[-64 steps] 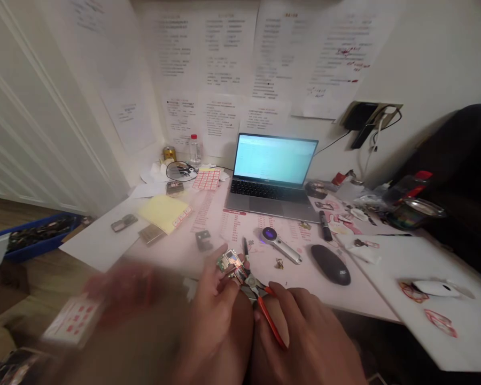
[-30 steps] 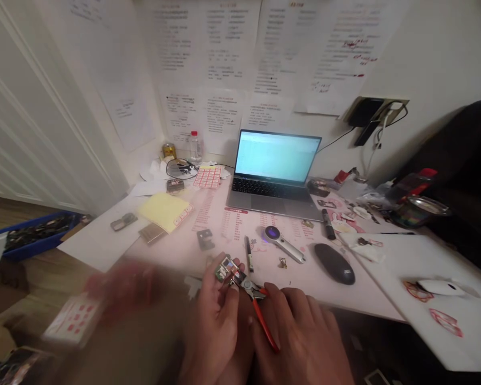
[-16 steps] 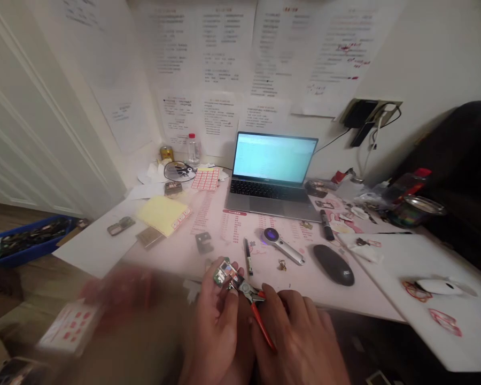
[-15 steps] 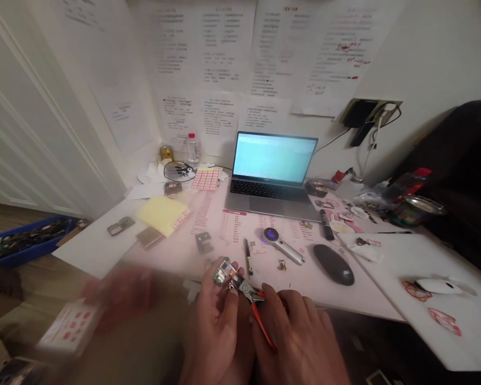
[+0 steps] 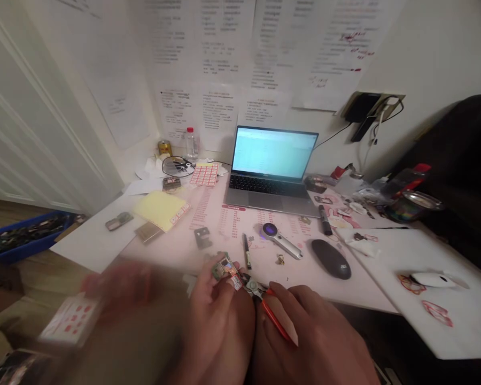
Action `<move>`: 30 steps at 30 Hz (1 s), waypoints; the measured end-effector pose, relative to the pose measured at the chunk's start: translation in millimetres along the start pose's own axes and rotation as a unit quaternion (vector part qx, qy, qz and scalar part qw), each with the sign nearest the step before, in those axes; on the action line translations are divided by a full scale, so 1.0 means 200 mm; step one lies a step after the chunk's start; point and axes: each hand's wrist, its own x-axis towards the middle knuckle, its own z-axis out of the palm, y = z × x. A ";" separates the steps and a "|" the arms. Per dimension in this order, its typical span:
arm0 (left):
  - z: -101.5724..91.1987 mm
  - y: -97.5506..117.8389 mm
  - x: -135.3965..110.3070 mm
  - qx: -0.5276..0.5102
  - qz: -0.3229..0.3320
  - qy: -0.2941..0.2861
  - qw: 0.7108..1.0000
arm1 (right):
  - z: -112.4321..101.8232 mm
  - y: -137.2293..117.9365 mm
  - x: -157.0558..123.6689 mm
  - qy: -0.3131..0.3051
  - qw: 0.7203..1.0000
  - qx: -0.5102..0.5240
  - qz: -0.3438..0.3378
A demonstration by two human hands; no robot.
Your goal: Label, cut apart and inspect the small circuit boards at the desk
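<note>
gripping red-handled pliers (image 5: 269,312), right hand (image 5: 315,329) half-curled

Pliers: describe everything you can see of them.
The pliers have a silvery, metal-looking head with a round pivot and red, plastic-looking handles, spread apart. They slant above the lap, jaws toward the circuit board in the left grip. The right grip holds the handles, partly covering one. Whether the jaws bite the board is unclear.
</note>
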 end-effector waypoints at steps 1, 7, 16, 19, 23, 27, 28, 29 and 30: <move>0.00 0.00 0.00 -0.002 0.001 -0.006 1.000 | -0.01 0.00 -0.01 0.001 1.000 0.000 0.000; 0.00 0.00 0.01 -0.003 0.000 -0.006 1.000 | -0.02 0.00 -0.02 -0.007 1.000 -0.013 -0.003; -0.01 -0.03 0.01 0.021 0.016 -0.032 0.999 | 0.01 0.02 -0.03 -0.014 0.999 -0.037 -0.031; 0.00 -0.03 0.01 0.030 0.018 -0.036 0.999 | 0.03 0.02 -0.04 -0.013 0.999 -0.049 -0.019; 0.00 -0.03 -0.01 0.052 0.015 -0.045 0.997 | 0.05 0.02 -0.06 -0.041 0.996 -0.075 -0.011; -0.01 -0.03 -0.02 0.077 0.021 -0.055 0.995 | 0.03 0.03 -0.06 -0.050 0.995 -0.090 -0.015; -0.01 -0.03 -0.02 0.082 0.023 -0.059 0.995 | 0.03 0.03 -0.06 -0.046 0.995 -0.089 -0.016; -0.01 -0.03 -0.02 0.085 0.025 -0.062 0.994 | 0.02 0.03 -0.05 -0.041 0.995 -0.090 -0.018; -0.01 -0.03 -0.01 0.089 0.027 -0.065 0.994 | 0.02 0.04 -0.05 -0.032 0.995 -0.092 -0.023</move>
